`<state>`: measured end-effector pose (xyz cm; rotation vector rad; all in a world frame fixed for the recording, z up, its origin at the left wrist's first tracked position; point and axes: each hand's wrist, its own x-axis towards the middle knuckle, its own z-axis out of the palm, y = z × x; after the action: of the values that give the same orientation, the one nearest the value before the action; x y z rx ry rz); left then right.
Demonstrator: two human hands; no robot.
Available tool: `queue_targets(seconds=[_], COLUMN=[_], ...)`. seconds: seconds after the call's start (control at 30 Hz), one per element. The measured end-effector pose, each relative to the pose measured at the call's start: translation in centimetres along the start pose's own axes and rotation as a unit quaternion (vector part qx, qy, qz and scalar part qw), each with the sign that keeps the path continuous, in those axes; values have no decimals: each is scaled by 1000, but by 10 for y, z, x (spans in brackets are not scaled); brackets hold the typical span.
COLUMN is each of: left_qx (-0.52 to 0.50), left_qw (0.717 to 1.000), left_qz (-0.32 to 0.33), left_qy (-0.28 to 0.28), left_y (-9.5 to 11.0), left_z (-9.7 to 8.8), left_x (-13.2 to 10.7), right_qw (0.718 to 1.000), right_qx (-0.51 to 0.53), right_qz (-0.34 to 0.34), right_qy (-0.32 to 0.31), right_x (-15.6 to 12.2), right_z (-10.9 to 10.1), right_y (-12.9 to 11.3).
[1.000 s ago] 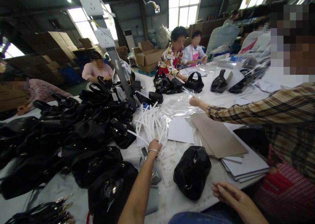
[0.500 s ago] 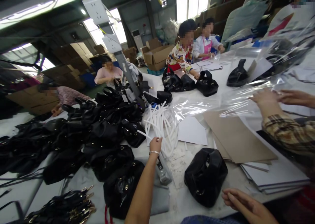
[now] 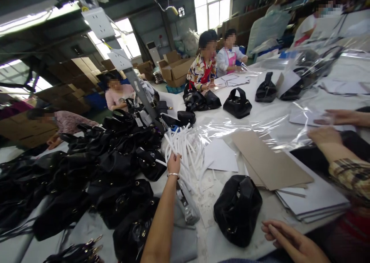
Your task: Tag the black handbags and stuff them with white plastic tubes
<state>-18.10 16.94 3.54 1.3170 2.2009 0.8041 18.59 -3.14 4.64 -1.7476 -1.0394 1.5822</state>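
Observation:
With a bracelet at the wrist, my left hand (image 3: 174, 163) reaches forward, its fingers closed on a white strip (image 3: 160, 162) at the edge of a loose pile of white strips (image 3: 188, 145). Below that wrist, a grey metal tool (image 3: 187, 207), perhaps a stapler, lies on the table. A black handbag (image 3: 238, 213) with a top handle stands in front of me. Just right of it, my right hand (image 3: 289, 238) is held low with fingers stretched out and nothing visible in them; it does not touch the bag.
Many black handbags (image 3: 115, 159) are heaped at the left. Grey-brown boards (image 3: 271, 163) and white sheets (image 3: 313, 195) lie at the right, beside a co-worker's hands (image 3: 326, 138) and clear plastic (image 3: 231, 126). A post with power sockets (image 3: 98, 23) rises behind the strips.
The view has shifted, so most things sit further left. My left hand stays at the white strips, my right hand beside the bag. The co-worker's hands have moved over the clear plastic.

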Motion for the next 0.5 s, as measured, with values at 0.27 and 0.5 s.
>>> queue_targets(seconds=[0.27, 0.5], left_qx=[-150, -168], left_qw=[890, 791], left_qz=[153, 89], left_qy=[-403, -582], left_y=[75, 92], left_z=[-42, -35], left_x=[-172, -243], right_qw=[984, 967], right_qx=[21, 224], right_qz=[-120, -28], right_qy=[-130, -121], right_x=[-20, -38], right_z=[29, 23], right_y=[-60, -51])
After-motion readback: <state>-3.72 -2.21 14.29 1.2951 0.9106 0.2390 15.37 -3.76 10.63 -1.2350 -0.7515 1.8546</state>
